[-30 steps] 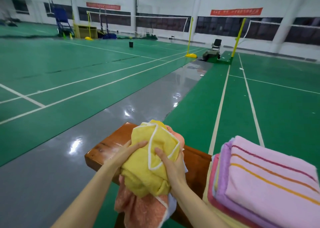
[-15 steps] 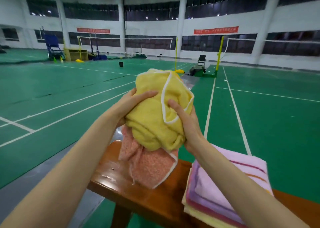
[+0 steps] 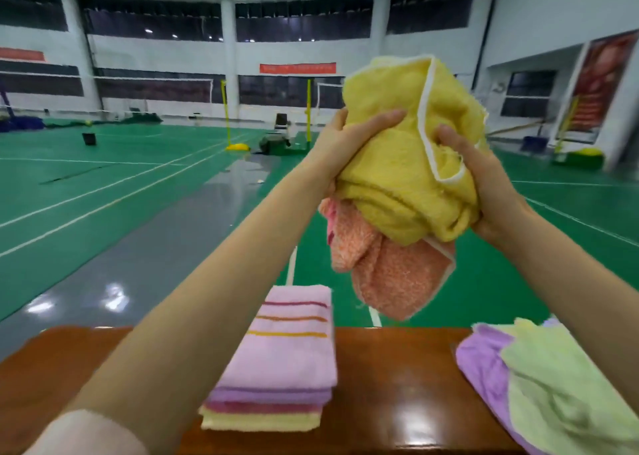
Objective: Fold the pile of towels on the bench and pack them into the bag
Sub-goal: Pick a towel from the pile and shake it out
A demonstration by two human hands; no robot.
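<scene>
I hold a bundle of towels in the air above the wooden bench [image 3: 397, 368]. A crumpled yellow towel [image 3: 401, 164] with white trim sits on top, and an orange towel [image 3: 390, 274] hangs beneath it. My left hand [image 3: 349, 143] grips the bundle's left side and my right hand [image 3: 480, 178] grips its right side. A folded stack of towels [image 3: 280, 361], pink striped on top, lies on the bench below my left forearm. A loose purple towel [image 3: 480, 361] and a light green towel [image 3: 567, 396] lie crumpled at the bench's right end. No bag is in view.
Beyond the bench stretch green badminton courts with a grey aisle [image 3: 145, 247]. Yellow net posts [image 3: 226, 119], a chair [image 3: 280, 122] and a black bin [image 3: 89, 139] stand far off. A white wall [image 3: 553, 22] rises at the right.
Both hands have lifted the yellow and orange bundle up off the bench's left end and carried it to the right. My view has swung right, bringing the loose purple and green towels into sight.
</scene>
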